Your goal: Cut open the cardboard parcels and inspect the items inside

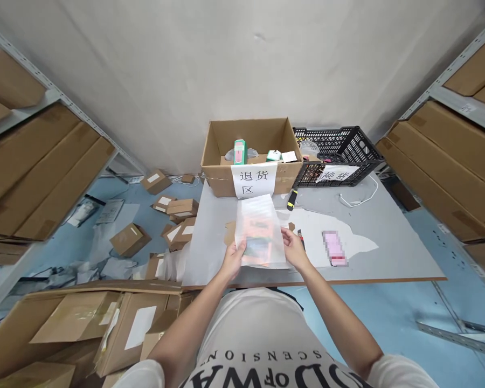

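A translucent white plastic bag [261,221] with an orange and dark item showing through it is held above the front of the table. My left hand [233,257] grips its lower left edge, thumb on top. On the opposite side my right hand [293,247] pinches the right edge. A red and black utility knife [301,238] lies just beyond my right hand, partly hidden by it. Farther back rests a black and yellow utility knife [292,199]. To the right, a phone [334,248] with a pink, blurred screen lies on the table.
An open cardboard box [216,178] with a paper sign and small packages stands at the table's back. Beside it is a black plastic crate [347,156]. A white cable [361,203] lies on the grey table [400,242]. Cartons [185,208] crowd the left floor; loaded shelves flank both sides.
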Demonstrator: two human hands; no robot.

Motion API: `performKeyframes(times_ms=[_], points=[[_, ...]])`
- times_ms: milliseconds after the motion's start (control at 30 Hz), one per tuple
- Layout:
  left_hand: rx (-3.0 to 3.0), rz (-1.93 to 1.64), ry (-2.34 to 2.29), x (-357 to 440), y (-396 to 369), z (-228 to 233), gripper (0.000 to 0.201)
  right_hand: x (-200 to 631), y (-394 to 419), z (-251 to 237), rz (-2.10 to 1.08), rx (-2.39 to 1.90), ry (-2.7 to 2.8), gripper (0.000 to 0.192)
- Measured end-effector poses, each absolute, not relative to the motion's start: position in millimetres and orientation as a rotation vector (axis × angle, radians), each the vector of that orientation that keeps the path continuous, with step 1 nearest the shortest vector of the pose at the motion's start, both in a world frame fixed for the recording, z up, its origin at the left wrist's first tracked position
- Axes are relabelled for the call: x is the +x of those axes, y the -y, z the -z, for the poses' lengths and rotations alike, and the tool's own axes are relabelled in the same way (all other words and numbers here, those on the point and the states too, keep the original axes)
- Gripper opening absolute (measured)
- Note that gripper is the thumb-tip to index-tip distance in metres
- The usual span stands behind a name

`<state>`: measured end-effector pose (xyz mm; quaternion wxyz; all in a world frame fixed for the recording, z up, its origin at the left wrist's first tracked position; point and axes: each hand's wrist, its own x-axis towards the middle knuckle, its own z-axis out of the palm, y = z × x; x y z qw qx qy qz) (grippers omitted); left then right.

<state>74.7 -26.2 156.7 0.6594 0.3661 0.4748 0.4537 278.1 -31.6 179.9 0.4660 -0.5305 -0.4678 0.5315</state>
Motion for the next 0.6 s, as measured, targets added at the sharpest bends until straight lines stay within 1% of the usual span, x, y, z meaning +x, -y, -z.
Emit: performKeyframes(times_ms=[100, 267, 467, 600], points=[[0.842, -1.037, -1.101, 68.6, 33.7, -152.3, 0.062, 266.2, 32.9, -183.4, -1.469, -1.199, 1.213, 0.042], [0.815, -1.045, -1.136, 52.8, 41.2, -145.2, 0.059, 250.2, 34.2, -186.6, -1.349, -1.207, 1.424, 0.029], [0.786, -1.098, -1.300, 21.8, 39.9, -135.9, 0.057, 241.5, 31.7, -168.1, -1.565, -1.260, 1.244, 0.023], [0.682, -1.213, -1.525, -21.9, 28.2, -114.1, 0.044, 250.7, 28.9, -159.2, -1.587, -1.305, 1.172, 0.026]])
